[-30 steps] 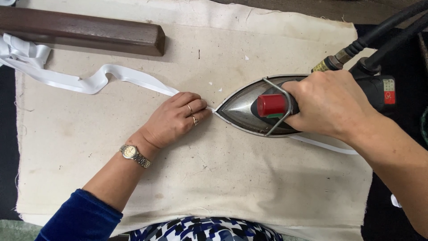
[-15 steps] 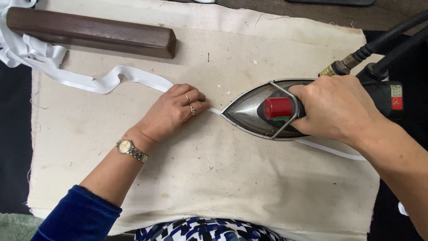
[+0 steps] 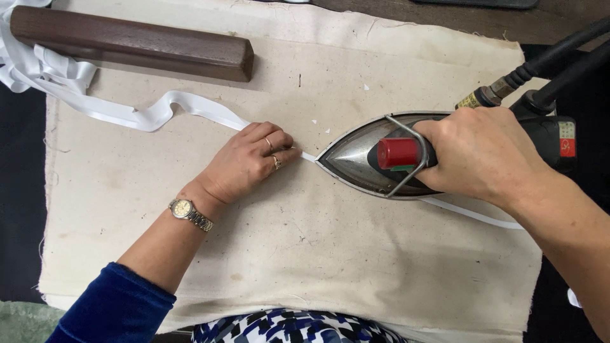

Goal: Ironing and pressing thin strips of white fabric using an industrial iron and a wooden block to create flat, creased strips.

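Spread across the bench, a stained cream pressing cloth (image 3: 298,254) is taking up nearly the whole view, with dark floor or table showing past its edges. Nearest to me, a patterned blue-and-white garment is showing at the bottom edge, and my left forearm in its blue sleeve, a metal wristwatch (image 3: 189,214) on the wrist, is reaching up onto the cloth.

My left hand (image 3: 244,162) is lying flat, its fingertips pressing the white ribbon (image 3: 152,117) down against the cloth just ahead of the iron's nose. My right hand (image 3: 483,155) is wrapped tightly around the handle of the steam iron (image 3: 365,159), which is resting soleplate-down on the ribbon; a pressed stretch of ribbon is trailing out behind it towards the right.

Compared with a second ago, both hands are sitting a touch further right in view, while the small gap between fingertips and iron tip is staying about the same. I judge that the pressing is creeping along the ribbon, with plenty of the loose, wavy length on the left not yet flattened.

Further off, a dark wooden block (image 3: 133,43) is lying along the cloth's far edge, beside the bunched end of the ribbon, and the black hoses (image 3: 559,60) are running off to the upper right.
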